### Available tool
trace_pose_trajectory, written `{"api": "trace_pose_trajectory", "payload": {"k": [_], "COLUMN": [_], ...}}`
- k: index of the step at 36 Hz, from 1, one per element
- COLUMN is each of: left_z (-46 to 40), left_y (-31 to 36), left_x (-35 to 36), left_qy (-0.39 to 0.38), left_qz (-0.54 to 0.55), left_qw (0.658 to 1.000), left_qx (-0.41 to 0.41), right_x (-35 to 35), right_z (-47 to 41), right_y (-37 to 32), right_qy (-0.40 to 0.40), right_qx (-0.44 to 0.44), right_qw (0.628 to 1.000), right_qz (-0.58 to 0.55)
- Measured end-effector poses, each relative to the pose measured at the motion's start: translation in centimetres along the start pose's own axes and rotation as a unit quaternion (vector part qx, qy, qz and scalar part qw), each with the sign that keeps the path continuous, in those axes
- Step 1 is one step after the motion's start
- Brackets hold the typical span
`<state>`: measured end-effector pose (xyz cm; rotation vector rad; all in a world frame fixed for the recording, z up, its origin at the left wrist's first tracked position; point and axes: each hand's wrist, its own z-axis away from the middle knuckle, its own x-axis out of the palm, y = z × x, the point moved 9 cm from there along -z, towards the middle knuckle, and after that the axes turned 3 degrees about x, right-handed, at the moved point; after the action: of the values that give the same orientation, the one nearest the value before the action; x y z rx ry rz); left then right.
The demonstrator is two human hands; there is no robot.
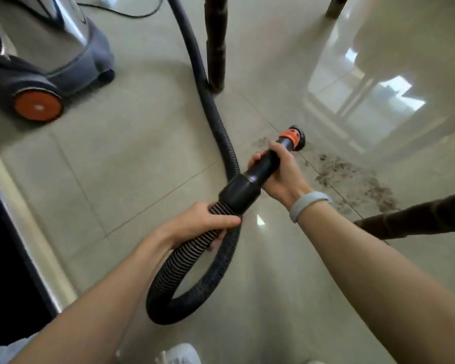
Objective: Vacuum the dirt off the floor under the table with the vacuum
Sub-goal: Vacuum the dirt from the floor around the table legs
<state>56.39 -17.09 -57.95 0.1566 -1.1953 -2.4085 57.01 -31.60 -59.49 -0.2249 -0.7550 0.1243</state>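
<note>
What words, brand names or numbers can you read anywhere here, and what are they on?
None can be read.
Steel vacuum canister with grey base: no legible label; blurred.
Black nozzle tube with orange collar: no print visible.
Pale grey wristband: no markings show.

text: none legible | labels: none | brands: none | numbers: none

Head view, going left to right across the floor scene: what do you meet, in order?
Vacuum body with its orange wheel → left hand gripping the ribbed hose → right hand holding the black wand → orange-collared nozzle → dirt patch.
</note>
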Motion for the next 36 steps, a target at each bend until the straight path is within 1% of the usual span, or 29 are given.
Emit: {"api": "trace_pose_trajectory", "payload": {"k": [2, 4, 7, 9, 11, 13, 16, 17, 19, 21, 22, 23, 24, 26, 27, 29, 31, 33, 34, 36], "left_z": [-0.9, -1.5, -2.0, -2.1, -2.0, -1.8, -1.8, -1.9, -2.2, -2.9, -3.5, -4.4, -5.4, -7.2, -8.2, -10.3, -12.1, -13.7, -14.3, -15.0], "left_y": [-0.5, -1.3, -2.3, -2.8, -2.9, -2.6, -1.7, -1.7, -2.3, -3.5, -4.2, -5.0, -5.6, -6.5, -7.1, -8.3, -9.3, -10.4, -10.7, -10.7], "left_x": [-0.6, -0.8, -0.9, -0.4, 0.5, 2.2, 5.3, 6.2, 7.6, 8.0, 8.0, 7.8, 7.7, 8.4, 9.1, 11.2, 13.7, 15.1, 15.4, 15.5], "left_qy": [-0.003, 0.012, 0.036, 0.037, 0.022, -0.012, -0.075, -0.1, -0.147, -0.169, -0.17, -0.159, -0.14, -0.104, -0.097, -0.115, -0.157, -0.187, -0.189, -0.17], "left_qz": [-0.007, -0.015, -0.011, -0.016, -0.01, -0.014, -0.093, -0.105, -0.115, -0.177, -0.23, -0.301, -0.388, -0.541, -0.594, -0.668, -0.713, -0.742, -0.749, -0.756], "left_qw": [1.0, 1.0, 0.999, 0.999, 1.0, 1.0, 0.992, 0.989, 0.982, 0.97, 0.958, 0.94, 0.91, 0.829, 0.789, 0.72, 0.665, 0.627, 0.619, 0.612], "left_qx": [0.003, 0.003, 0.005, 0.008, 0.015, 0.023, 0.039, 0.039, 0.025, 0.004, -0.002, 0.006, 0.03, 0.098, 0.121, 0.147, 0.157, 0.146, 0.143, 0.156], "right_x": [-0.7, -1.2, -1.7, -1.9, -1.9, -2.2, -2.7, -2.8, -2.6, -2.4, -2.5, -2.7, -3.1, -4.1, -4.6, -5.6, -6.4, -7.6, -8.2, -9.3], "right_z": [-1.4, -2.1, -2.3, -2.2, -1.8, -1.3, -0.4, 0.1, 1.5, 3.4, 4.2, 5.0, 5.5, 6.3, 6.7, 7.5, 8.5, 9.2, 9.4, 9.6], "right_y": [0.1, -0.1, -0.9, -1.4, -1.8, -2.1, -2.2, -2.2, -2.4, -2.9, -3.4, -3.8, -4.2, -4.9, -5.3, -6.0, -6.6, -7.1, -7.3, -7.7], "right_qy": [0.05, 0.101, 0.173, 0.19, 0.188, 0.171, 0.115, 0.089, 0.036, 0.004, -0.004, -0.006, -0.004, 0.001, 0.001, -0.009, -0.018, -0.006, 0.008, 0.037], "right_qx": [-0.014, -0.049, -0.103, -0.128, -0.139, -0.123, -0.075, -0.057, -0.031, -0.022, -0.022, -0.023, -0.023, -0.02, -0.02, -0.017, -0.011, -0.017, -0.025, -0.043], "right_qw": [0.998, 0.991, 0.962, 0.944, 0.937, 0.946, 0.968, 0.972, 0.973, 0.969, 0.967, 0.965, 0.965, 0.968, 0.971, 0.975, 0.971, 0.956, 0.943, 0.915], "right_qz": [0.022, 0.077, 0.185, 0.237, 0.259, 0.246, 0.209, 0.209, 0.227, 0.246, 0.254, 0.26, 0.261, 0.249, 0.24, 0.223, 0.237, 0.293, 0.331, 0.399]}}
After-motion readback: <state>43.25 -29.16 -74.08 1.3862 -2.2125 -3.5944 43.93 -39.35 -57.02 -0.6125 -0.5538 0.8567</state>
